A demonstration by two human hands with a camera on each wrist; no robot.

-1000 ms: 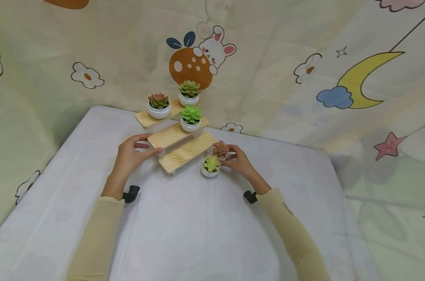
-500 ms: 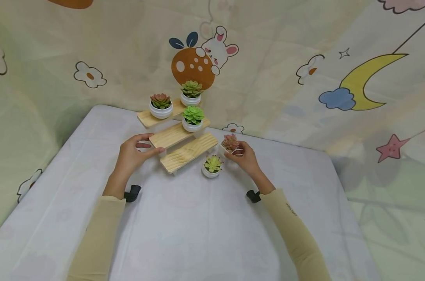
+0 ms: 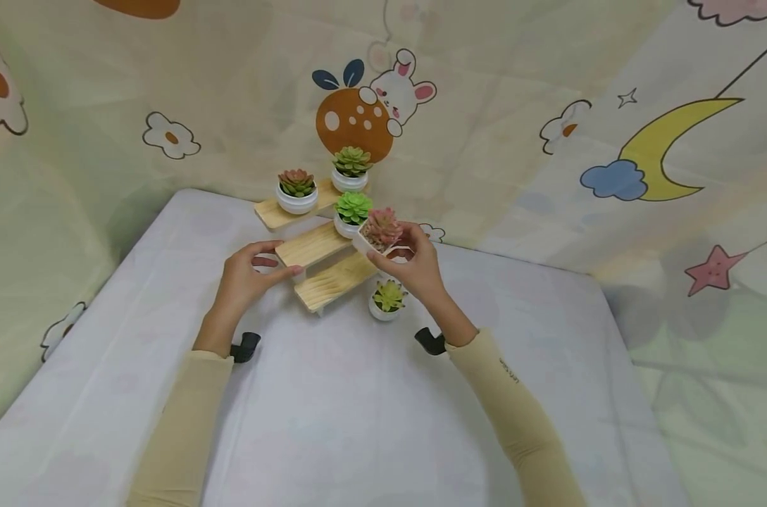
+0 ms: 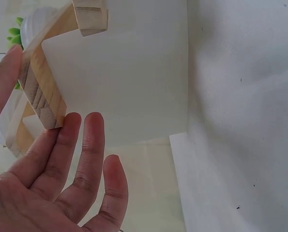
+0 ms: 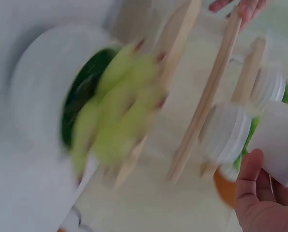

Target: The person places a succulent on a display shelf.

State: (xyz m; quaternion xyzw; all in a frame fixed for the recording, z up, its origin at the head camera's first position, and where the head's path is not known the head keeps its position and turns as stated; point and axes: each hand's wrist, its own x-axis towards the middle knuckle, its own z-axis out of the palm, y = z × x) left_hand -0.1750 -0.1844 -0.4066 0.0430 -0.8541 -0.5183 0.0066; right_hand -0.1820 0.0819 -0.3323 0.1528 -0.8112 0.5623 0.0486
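My right hand [image 3: 419, 264] pinches a white angular pot with a pink succulent [image 3: 383, 227], tilted, over the right part of a three-step plant stand. That white pot [image 5: 278, 137] hides part of the stand in the head view. At the left end of the stand's middle wooden board [image 3: 312, 244], my left hand [image 3: 246, 278] grips with thumb in front and fingers behind. The left wrist view shows the board's end [image 4: 43, 92] between thumb and fingers, beside a pale side panel [image 4: 119, 82]. A bright green succulent [image 3: 354, 207] stands on the middle board, just behind the held pot.
On the top board [image 3: 275, 214] stand a red-tipped succulent [image 3: 296, 191] and a green succulent [image 3: 350, 169]. The lowest board [image 3: 329, 282] has bare wood at left. A yellow-green succulent [image 3: 387, 298] in a round white pot sits on the white table [image 3: 345, 408]. Patterned cloth [image 3: 484, 141] hangs behind.
My right hand has lifted the pink succulent from beside the yellow-green one, first rightward, then up and left over the stand. The left hand keeps its grip on the board.
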